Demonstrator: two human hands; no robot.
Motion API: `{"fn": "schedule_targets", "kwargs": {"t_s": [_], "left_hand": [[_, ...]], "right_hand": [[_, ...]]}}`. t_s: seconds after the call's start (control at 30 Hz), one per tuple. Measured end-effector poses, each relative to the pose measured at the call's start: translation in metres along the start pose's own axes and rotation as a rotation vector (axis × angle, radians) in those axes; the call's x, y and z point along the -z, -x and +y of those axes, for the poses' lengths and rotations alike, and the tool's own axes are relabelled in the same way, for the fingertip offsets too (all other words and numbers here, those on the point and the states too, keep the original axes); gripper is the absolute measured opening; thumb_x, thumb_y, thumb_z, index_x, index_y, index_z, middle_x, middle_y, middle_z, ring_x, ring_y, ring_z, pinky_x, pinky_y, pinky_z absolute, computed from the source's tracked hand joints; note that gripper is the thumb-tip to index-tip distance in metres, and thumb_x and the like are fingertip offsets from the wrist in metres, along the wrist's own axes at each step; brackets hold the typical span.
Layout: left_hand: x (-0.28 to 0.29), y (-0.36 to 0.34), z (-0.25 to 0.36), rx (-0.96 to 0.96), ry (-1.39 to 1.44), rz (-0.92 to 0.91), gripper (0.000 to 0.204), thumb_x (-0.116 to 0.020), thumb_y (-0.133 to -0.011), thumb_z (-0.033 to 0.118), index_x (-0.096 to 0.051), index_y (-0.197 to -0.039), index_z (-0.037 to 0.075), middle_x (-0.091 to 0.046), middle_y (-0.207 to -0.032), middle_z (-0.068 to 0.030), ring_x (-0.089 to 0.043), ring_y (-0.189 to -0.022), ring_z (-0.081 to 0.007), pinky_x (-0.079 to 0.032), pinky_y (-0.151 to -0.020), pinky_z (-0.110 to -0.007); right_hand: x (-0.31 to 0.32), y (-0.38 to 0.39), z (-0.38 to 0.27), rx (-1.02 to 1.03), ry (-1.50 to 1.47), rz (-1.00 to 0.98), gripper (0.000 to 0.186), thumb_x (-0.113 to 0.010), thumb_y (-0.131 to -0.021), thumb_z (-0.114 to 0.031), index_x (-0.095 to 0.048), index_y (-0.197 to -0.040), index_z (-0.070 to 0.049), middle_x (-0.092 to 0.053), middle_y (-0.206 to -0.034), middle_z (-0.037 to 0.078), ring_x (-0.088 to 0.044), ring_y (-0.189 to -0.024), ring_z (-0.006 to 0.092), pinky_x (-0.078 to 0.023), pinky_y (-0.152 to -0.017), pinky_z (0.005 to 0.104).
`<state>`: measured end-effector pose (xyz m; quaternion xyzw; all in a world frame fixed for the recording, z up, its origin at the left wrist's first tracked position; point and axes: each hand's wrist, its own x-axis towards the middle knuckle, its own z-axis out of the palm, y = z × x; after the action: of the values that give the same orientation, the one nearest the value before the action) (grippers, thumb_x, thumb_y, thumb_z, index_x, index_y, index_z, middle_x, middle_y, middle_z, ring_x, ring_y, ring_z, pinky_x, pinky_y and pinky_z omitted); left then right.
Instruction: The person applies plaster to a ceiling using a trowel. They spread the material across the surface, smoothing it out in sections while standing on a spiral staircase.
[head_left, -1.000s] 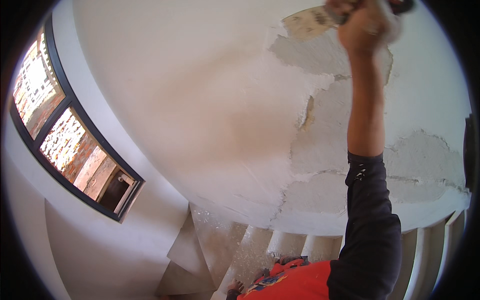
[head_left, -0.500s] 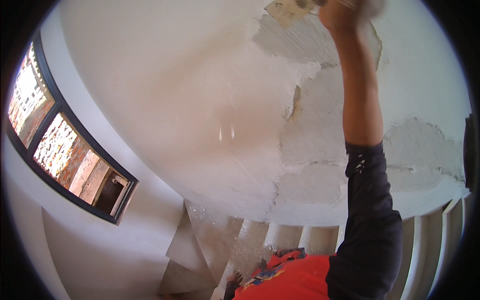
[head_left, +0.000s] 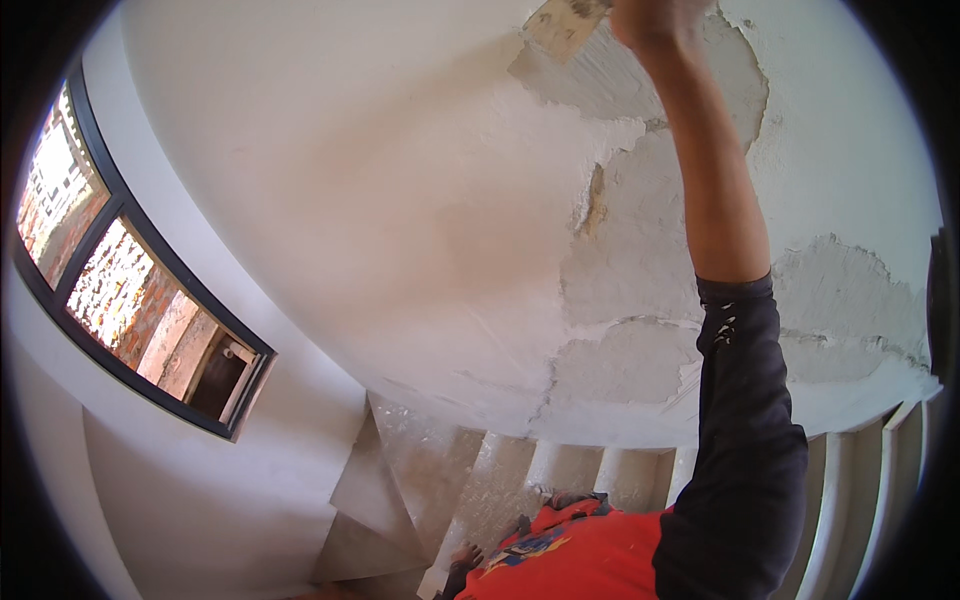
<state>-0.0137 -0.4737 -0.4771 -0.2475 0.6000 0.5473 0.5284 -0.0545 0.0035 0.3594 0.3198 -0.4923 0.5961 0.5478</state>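
At the top of the view, my right hand (head_left: 657, 22) is raised, fingers wrapped round a scraper whose handle is mostly hidden. Its wide, stained blade (head_left: 565, 30) lies at the upper left edge of a rough grey patch (head_left: 600, 78) on the white wall (head_left: 400, 190). Low by my red shirt, my left hand (head_left: 467, 554) hangs over the stairs with its fingers apart, holding nothing that shows.
More bare grey patches with ragged, flaking edges (head_left: 592, 200) run down the wall. Below are stair treads (head_left: 500, 470) speckled with white bits. A dark-framed window (head_left: 122, 205) stands at the left.
My right hand and the scraper have shifted left across the grey patch, and the blade has turned somewhat. My left hand stays low beside my body.
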Motion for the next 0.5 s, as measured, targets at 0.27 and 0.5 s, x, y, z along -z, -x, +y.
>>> {"fn": "schedule_targets", "kwargs": {"t_s": [0.27, 0.5], "left_hand": [[0.012, 0.003, -0.001, -0.026, -0.002, -0.028, 0.043, -0.027, -0.097, 0.029, -0.036, -0.136, 0.014, -0.044, -0.139, -0.0137, -0.046, -0.124, -0.0343, -0.041, -0.095, -0.051], [-0.016, -0.002, 0.013, -0.004, -0.125, 0.001, 0.046, -0.032, -0.098, 0.033, -0.036, -0.136, 0.009, -0.048, -0.136, -0.0154, -0.051, -0.119, -0.0351, -0.046, -0.089, -0.049]], "right_hand": [[-0.010, 0.005, -0.002, 0.402, 0.547, 0.002, 0.027, -0.050, -0.083, -0.009, -0.039, -0.060, -0.017, -0.039, -0.049, -0.005, -0.033, -0.037, 0.0041, -0.026, -0.033, 0.0225], [-0.006, 0.001, 0.021, 0.170, 0.513, 0.013, 0.027, -0.053, -0.083, -0.007, -0.040, -0.062, -0.017, -0.040, -0.049, -0.005, -0.034, -0.037, 0.0044, -0.027, -0.033, 0.0229]]}}
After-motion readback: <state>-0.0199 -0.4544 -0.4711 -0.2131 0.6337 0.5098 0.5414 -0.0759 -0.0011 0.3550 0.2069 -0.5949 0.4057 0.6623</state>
